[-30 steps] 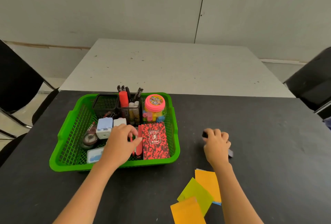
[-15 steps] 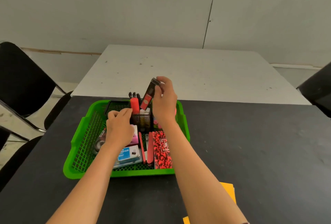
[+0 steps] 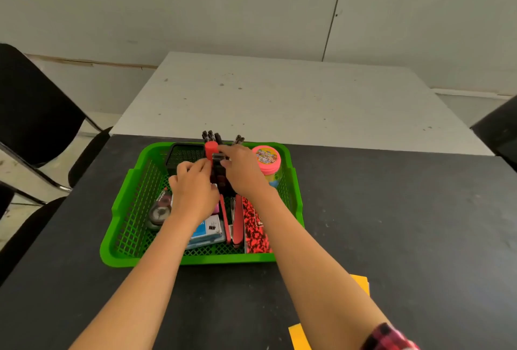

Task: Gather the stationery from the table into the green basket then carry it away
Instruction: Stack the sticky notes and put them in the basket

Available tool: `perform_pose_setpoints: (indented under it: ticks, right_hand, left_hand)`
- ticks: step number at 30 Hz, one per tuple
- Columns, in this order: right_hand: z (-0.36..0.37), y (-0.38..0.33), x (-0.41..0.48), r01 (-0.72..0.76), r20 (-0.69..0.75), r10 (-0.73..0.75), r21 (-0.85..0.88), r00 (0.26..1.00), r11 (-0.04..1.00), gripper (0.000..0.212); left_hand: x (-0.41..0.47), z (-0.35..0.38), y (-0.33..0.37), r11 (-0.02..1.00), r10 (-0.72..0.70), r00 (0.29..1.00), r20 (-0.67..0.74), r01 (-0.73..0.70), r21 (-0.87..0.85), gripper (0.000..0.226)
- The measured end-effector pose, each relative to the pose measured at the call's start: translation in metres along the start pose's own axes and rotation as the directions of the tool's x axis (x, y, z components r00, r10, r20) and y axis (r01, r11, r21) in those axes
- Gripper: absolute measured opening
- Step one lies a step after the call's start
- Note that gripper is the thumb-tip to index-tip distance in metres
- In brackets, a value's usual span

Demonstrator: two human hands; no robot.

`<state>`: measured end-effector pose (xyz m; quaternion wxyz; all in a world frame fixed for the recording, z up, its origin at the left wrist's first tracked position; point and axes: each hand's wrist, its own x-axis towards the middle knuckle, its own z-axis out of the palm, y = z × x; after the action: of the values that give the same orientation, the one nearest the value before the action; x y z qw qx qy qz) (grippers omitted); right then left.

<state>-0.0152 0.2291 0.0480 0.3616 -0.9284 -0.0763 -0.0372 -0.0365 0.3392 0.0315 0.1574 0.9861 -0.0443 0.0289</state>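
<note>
Over the green basket on the black table, my right hand pinches a small dark tool, lowering it into the mesh pen holder at the basket's far side; my left hand, loosely curled, seems empty. Next, I judge: the yellow notes near the basket's front.

We count one green basket at centre frame, one pink-lidded jar, one red speckled notebook, two hands, two yellow paper sheets at lower right, two tables.
</note>
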Motion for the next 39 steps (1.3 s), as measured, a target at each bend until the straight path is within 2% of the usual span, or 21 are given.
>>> perform_pose_setpoints:
  ticks: [2, 4, 6, 8, 10, 12, 13, 15, 17, 19, 23, 27, 29, 31, 35, 39]
  right_hand:
    - [-0.015, 0.001, -0.018, -0.036, -0.136, 0.053, 0.125, 0.989, 0.992, 0.037]
    - [-0.035, 0.016, -0.044, -0.103, -0.311, 0.153, 0.174, 0.938, 0.979, 0.031]
    - [-0.054, 0.039, -0.074, -0.222, -0.413, 0.284, 0.193, 0.865, 0.956, 0.024]
    - [-0.071, 0.067, -0.108, -0.384, -0.428, 0.433, 0.200, 0.793, 0.901, 0.021]
    - [-0.080, 0.095, -0.137, -0.547, -0.324, 0.568, 0.163, 0.757, 0.821, 0.022]
    - [-0.082, 0.118, -0.162, -0.654, -0.053, 0.653, -0.028, 0.756, 0.756, 0.027]
    - [-0.081, 0.124, -0.174, -0.657, 0.099, 0.675, -0.167, 0.731, 0.735, 0.039]
    - [-0.074, 0.129, -0.192, -0.588, 0.287, 0.694, -0.378, 0.661, 0.715, 0.072]
    - [-0.069, 0.127, -0.204, -0.525, 0.304, 0.682, -0.459, 0.665, 0.716, 0.088]
    - [-0.066, 0.128, -0.209, -0.498, 0.292, 0.666, -0.479, 0.686, 0.723, 0.085]
    - [-0.067, 0.136, -0.209, -0.501, 0.313, 0.658, -0.453, 0.685, 0.737, 0.049]
    - [-0.076, 0.139, -0.207, -0.568, 0.379, 0.594, -0.191, 0.710, 0.800, 0.031]
    - [-0.083, 0.143, -0.205, -0.586, 0.378, 0.557, -0.047, 0.740, 0.809, 0.009]
    - [-0.091, 0.148, -0.205, -0.579, 0.329, 0.517, 0.121, 0.790, 0.806, 0.016]
    - [-0.108, 0.156, -0.206, -0.550, 0.199, 0.531, 0.505, 0.824, 0.665, 0.022]
    - [-0.115, 0.167, -0.204, -0.443, -0.036, 0.651, 0.704, 0.758, 0.555, 0.022]
  left_hand:
    - [-0.012, -0.004, 0.013, 0.987, 0.007, 0.995, -0.103, -0.023, -0.158, 0.043]
    - [-0.035, -0.012, 0.034, 0.917, 0.062, 0.991, -0.119, -0.104, -0.384, 0.025]
    - [-0.064, -0.020, 0.053, 0.843, 0.204, 0.979, 0.002, -0.174, -0.508, 0.012]
    - [-0.093, -0.018, 0.072, 0.813, 0.381, 0.897, 0.222, -0.211, -0.542, 0.012]
    - [-0.115, -0.002, 0.085, 0.840, 0.467, 0.744, 0.478, -0.206, -0.501, 0.010]
    - [-0.135, 0.021, 0.095, 0.908, 0.407, 0.616, 0.674, -0.197, -0.369, 0.023]
    - [-0.146, 0.036, 0.100, 0.941, 0.337, 0.587, 0.736, -0.197, -0.274, 0.036]
    - [-0.162, 0.060, 0.107, 0.969, 0.228, 0.606, 0.762, -0.221, -0.114, 0.070]
    - [-0.175, 0.077, 0.115, 0.973, 0.167, 0.660, 0.732, -0.229, -0.015, 0.095]
    - [-0.183, 0.090, 0.119, 0.979, 0.132, 0.718, 0.683, -0.203, 0.024, 0.098]
    - [-0.183, 0.104, 0.120, 0.997, 0.053, 0.773, 0.632, -0.002, -0.082, 0.073]
    - [-0.178, 0.112, 0.124, 0.968, 0.036, 0.875, 0.483, 0.090, -0.235, 0.051]
    - [-0.171, 0.112, 0.128, 0.875, -0.006, 0.912, 0.411, 0.203, -0.439, 0.036]
    - [-0.161, 0.110, 0.132, 0.748, -0.051, 0.921, 0.387, 0.292, -0.596, 0.026]
    - [-0.148, 0.112, 0.132, 0.545, -0.036, 0.900, 0.435, 0.383, -0.746, 0.010]
    - [-0.146, 0.122, 0.136, 0.426, -0.097, 0.864, 0.494, 0.485, -0.764, 0.010]
